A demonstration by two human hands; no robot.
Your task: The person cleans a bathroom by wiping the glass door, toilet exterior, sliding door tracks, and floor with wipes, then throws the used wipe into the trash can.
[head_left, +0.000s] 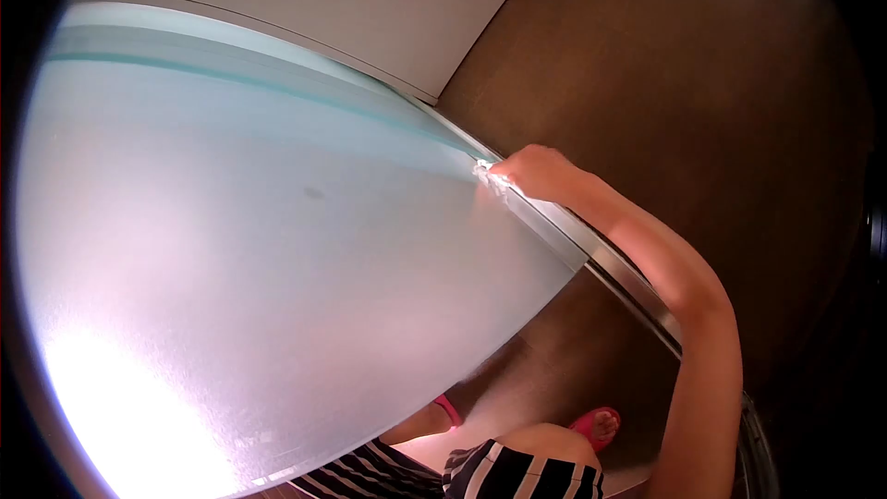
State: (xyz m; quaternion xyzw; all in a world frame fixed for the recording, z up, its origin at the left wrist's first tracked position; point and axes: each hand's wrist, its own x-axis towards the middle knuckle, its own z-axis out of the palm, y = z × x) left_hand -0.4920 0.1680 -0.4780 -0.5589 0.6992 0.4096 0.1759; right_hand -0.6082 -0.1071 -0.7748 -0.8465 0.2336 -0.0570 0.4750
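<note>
My right hand (540, 173) reaches in from the lower right, its fingers closed on a crumpled white wipe (492, 180). The wipe is pressed at the edge of a large frosted glass panel (277, 249), beside the metal rail (610, 263). A small dark smudge (314, 192) shows near the middle of the glass. Bright light glares off the panel's lower left part. My left hand does not appear in the frame.
A grey cabinet-like panel (323, 0) stands beyond the glass at the top. Brown floor (674, 83) lies past the rail. Below are my striped clothing (527, 476) and feet in pink sandals (591, 425).
</note>
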